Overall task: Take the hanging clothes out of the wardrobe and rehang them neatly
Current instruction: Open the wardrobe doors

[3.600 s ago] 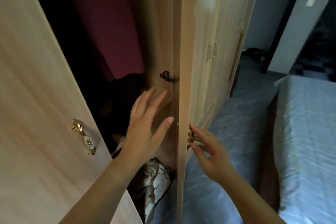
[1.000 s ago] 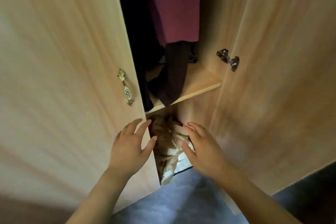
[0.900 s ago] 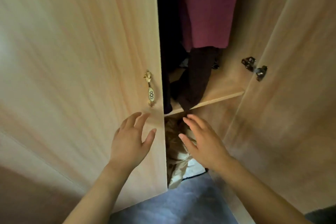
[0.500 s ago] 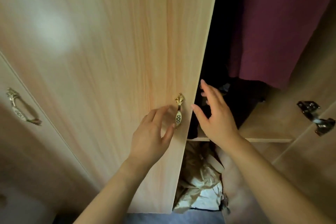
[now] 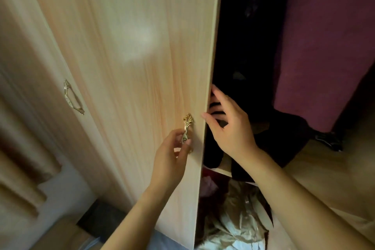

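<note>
A light wooden wardrobe door (image 5: 132,50) stands partly open in front of me. My left hand (image 5: 172,156) pinches its small gold handle (image 5: 187,126). My right hand (image 5: 229,126) reaches past the door's edge, fingers spread and loosely bent, inside the gap and holding nothing. A maroon garment (image 5: 322,46) hangs inside on the right. Dark clothes (image 5: 247,46) hang beside it, their ends lying on the inner shelf (image 5: 316,166). Hangers and rail are out of view.
Crumpled beige and white fabric (image 5: 237,227) lies in the compartment under the shelf. A neighbouring door with a gold bow handle (image 5: 72,97) stands shut on the left. A brown curtain (image 5: 18,148) hangs at the far left.
My left hand has gone from hovering at the door to pinching the handle. My right hand has moved up along the door's edge into the gap. The view has shifted left and closer.
</note>
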`<state>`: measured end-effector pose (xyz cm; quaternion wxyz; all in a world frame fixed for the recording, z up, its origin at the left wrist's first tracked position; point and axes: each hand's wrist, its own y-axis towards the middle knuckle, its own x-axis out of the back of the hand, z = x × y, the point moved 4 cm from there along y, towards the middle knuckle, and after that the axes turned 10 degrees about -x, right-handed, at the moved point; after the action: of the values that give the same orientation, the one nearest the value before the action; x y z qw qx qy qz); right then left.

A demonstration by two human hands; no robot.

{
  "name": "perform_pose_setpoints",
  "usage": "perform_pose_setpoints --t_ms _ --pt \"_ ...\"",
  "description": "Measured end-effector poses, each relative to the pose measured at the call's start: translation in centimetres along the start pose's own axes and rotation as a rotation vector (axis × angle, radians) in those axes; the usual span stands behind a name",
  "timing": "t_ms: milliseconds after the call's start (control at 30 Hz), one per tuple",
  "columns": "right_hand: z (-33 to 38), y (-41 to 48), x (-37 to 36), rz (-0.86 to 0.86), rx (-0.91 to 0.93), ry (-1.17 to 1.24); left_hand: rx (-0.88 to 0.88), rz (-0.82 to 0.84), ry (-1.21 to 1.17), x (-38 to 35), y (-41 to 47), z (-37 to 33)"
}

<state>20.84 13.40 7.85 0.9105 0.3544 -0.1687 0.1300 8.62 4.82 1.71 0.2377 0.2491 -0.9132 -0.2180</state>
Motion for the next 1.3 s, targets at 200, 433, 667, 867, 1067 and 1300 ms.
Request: perform_pose_setpoints --t_ms 200,433,667,867,1067,1300 --pt "0.8 -1.5 -0.2 0.015 0.043 0.08 0.032 0.009 0.074 1.0 -1.4 -1.1" --pt "3.3 -3.6 -0.7 0.005 0.011 0.085 0.032 0.037 0.132 3.1 -3.0 -1.6" --pt "8.6 -8.2 -3.4 -0.057 0.019 0.061 0.004 0.106 0.132 8.6 -7.2 -1.1" --pt "14.6 -12.5 -7.8 -0.079 0.043 0.062 -0.012 0.164 0.148 15.7 -11.2 -0.7" --pt "20.8 -14.6 -13.0 -0.057 0.102 0.077 -0.009 0.185 0.147 23.3 -13.7 1.0" --pt "25.7 -14.6 -19.3 0.025 0.164 0.092 -0.011 0.107 0.118 30.9 -15.7 2.8"
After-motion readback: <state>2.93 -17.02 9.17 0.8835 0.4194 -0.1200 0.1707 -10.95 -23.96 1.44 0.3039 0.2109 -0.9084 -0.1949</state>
